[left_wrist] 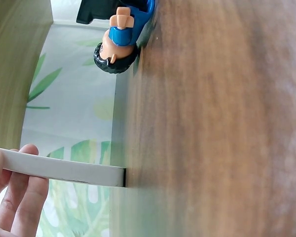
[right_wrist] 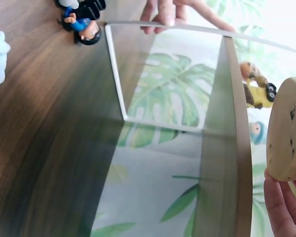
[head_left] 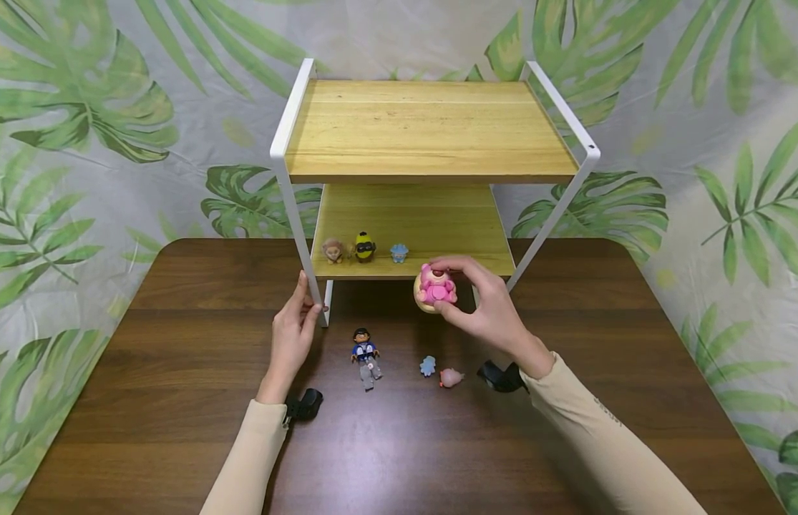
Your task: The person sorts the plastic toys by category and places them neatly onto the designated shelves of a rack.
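Between its thumb and fingers my right hand (head_left: 492, 307) holds a pink bear figure (head_left: 438, 285) with a round cream base, in front of the middle shelf (head_left: 450, 266). The right wrist view shows the underside of that cream base (right_wrist: 288, 131). My left hand (head_left: 292, 335) grips the shelf unit's white front left leg (left_wrist: 64, 168), its fingers curled round it. On the middle shelf stand a brown-maned figure (head_left: 333, 250), a yellow figure with black glasses (head_left: 364, 247) and a small blue figure (head_left: 399, 252).
On the brown table (head_left: 179, 400) in front of the shelf lie a toy man in blue and grey (head_left: 366, 357), a light blue figure (head_left: 427, 366) and a pink figure (head_left: 451, 378). The wooden top shelf (head_left: 431, 129) overhangs the middle one.
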Demonstrator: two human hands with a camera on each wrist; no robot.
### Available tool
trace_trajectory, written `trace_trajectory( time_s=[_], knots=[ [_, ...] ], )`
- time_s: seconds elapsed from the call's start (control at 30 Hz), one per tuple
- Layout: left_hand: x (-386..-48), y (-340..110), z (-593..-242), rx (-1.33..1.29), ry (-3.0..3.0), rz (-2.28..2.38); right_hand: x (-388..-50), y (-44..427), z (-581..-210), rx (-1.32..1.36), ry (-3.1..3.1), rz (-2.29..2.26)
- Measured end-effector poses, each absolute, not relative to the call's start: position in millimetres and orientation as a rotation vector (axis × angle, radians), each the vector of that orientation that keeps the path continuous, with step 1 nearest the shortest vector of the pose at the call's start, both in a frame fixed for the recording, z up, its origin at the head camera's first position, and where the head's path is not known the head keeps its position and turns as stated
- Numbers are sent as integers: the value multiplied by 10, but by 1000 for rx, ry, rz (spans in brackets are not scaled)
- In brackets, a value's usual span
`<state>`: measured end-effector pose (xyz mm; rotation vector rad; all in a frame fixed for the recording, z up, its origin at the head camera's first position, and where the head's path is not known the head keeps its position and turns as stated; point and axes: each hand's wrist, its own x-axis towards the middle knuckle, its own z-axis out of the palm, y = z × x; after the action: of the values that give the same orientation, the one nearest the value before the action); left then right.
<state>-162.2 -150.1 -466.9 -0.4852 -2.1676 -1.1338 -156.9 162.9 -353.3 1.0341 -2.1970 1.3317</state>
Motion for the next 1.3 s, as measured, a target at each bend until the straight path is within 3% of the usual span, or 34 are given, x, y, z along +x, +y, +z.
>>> trace_trajectory(
  time_s=[0.57, 0.97, 1.3],
  knots=[
    [-1627, -1509, -4676, -489, -2173, -1119, -1515, 1568, -3112, 915, -2256, 1345],
    [-1620, -1506, -4670, -479, -2180, -1120, -1629, 1573, -3112, 888, -2285, 1270],
    [-1616, -1504, -4660, -481, -2175, -1139, -1930, 1703, -3439, 884, -2283, 1256]
  ],
)
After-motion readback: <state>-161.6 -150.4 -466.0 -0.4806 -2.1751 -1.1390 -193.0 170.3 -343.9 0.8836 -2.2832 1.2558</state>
